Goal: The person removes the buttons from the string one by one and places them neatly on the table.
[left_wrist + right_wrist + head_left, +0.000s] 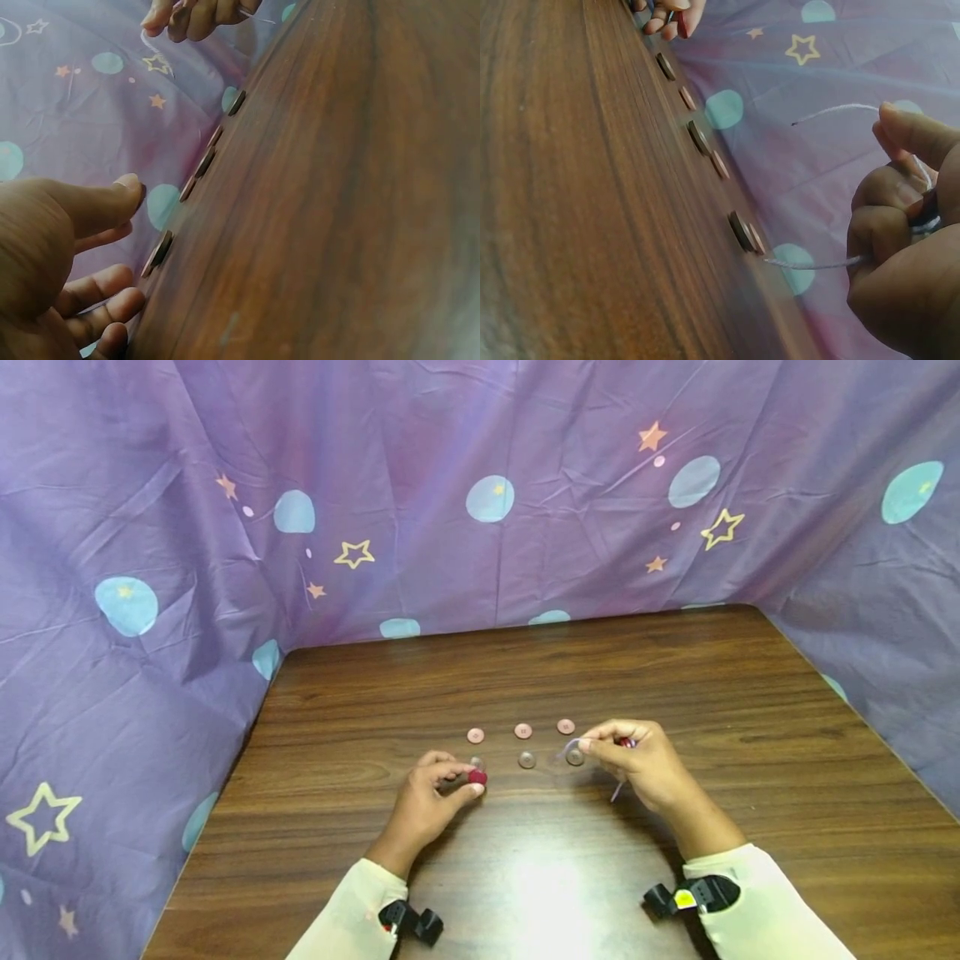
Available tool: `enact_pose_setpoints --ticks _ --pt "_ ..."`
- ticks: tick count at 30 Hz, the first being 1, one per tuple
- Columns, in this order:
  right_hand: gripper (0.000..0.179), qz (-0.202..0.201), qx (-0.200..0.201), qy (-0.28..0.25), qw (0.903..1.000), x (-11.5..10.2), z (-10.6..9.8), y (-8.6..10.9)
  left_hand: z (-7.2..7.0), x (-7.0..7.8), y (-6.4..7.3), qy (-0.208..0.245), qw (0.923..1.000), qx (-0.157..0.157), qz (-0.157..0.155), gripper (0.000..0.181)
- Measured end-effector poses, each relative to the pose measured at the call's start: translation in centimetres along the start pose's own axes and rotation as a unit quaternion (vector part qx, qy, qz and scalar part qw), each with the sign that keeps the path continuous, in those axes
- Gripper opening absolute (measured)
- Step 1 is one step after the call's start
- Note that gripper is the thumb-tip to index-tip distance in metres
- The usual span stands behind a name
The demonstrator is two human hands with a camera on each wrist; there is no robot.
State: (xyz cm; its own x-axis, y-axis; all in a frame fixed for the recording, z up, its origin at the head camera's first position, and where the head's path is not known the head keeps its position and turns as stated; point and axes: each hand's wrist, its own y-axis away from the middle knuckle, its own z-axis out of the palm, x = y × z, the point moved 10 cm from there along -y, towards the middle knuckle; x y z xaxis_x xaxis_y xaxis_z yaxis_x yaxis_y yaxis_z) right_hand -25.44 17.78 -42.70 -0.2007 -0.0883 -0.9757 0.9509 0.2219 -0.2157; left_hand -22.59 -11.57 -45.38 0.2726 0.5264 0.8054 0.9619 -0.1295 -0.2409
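Got a red button in the left hand, pinched between the tips of thumb and forefinger. Pretty tight pinch, no more of a gap than the button's own thickness. Holding it up off the wooden table, right by the leftmost grey button and partly covering that one from the head view. Seeing the other fingers loosely bent and a bit spread in the left wrist view.

Over in the right hand, pinching a lilac cord between thumb and forefinger, with a free end poking out past the tips near the rightmost grey button. Got the other fingers curled in toward the palm, around a small red piece. Can't tell what that piece is exactly, mostly hidden. Also seeing more cord sticking out below the hand.

Lying flat on the wood: a row of three pink buttons, with the middle grey button in the nearer row, between the two hands.
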Motion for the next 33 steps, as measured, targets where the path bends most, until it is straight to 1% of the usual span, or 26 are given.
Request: enact_pose_setpoints --ticks 2,4,8,10,12,15,19,25,30,33 --pt "0.027 0.015 0.014 0.001 0.9998 0.3 -0.3 0.0 0.1 -0.1 0.0 -0.006 0.9999 -0.007 -0.006 0.023" --pt "0.027 0.041 0.036 0.009 0.9985 0.7 -0.8 0.0 0.2 -0.2 0.0 -0.012 0.9997 -0.014 -0.014 0.023" --pt "0.027 0.101 0.082 0.018 0.9913 1.5 -1.8 0.2 0.4 -0.3 0.0 -0.026 0.9992 -0.028 -0.015 0.023" --pt "0.027 0.123 0.094 0.010 0.9879 1.8 -2.2 0.3 0.5 -0.3 -0.1 -0.025 0.9989 -0.037 -0.014 0.022" --pt "0.027 0.136 0.099 -0.005 0.9857 2.0 -2.5 0.4 0.6 -0.2 0.0 -0.023 0.9985 -0.047 -0.014 0.022" --pt "0.030 0.144 0.106 -0.035 0.9833 2.0 -2.9 0.4 0.8 -0.2 0.0 -0.027 0.9977 -0.060 -0.013 0.021" --pt "0.034 0.145 0.118 -0.055 0.9808 1.9 -3.4 0.3 0.8 -0.1 0.1 -0.047 0.9961 -0.074 -0.003 0.023" --pt "0.035 0.146 0.119 -0.058 0.9803 1.9 -3.4 0.3 0.8 0.0 0.0 -0.057 0.9944 -0.088 0.012 0.025" --pt "0.041 0.155 0.114 -0.065 0.9792 2.1 -3.3 0.4 0.9 -0.2 0.0 -0.061 0.9932 -0.099 0.006 0.024" --pt "0.042 0.162 0.111 -0.080 0.9773 2.2 -3.3 0.4 1.0 -0.2 -0.1 -0.066 0.9929 -0.098 0.009 0.025"
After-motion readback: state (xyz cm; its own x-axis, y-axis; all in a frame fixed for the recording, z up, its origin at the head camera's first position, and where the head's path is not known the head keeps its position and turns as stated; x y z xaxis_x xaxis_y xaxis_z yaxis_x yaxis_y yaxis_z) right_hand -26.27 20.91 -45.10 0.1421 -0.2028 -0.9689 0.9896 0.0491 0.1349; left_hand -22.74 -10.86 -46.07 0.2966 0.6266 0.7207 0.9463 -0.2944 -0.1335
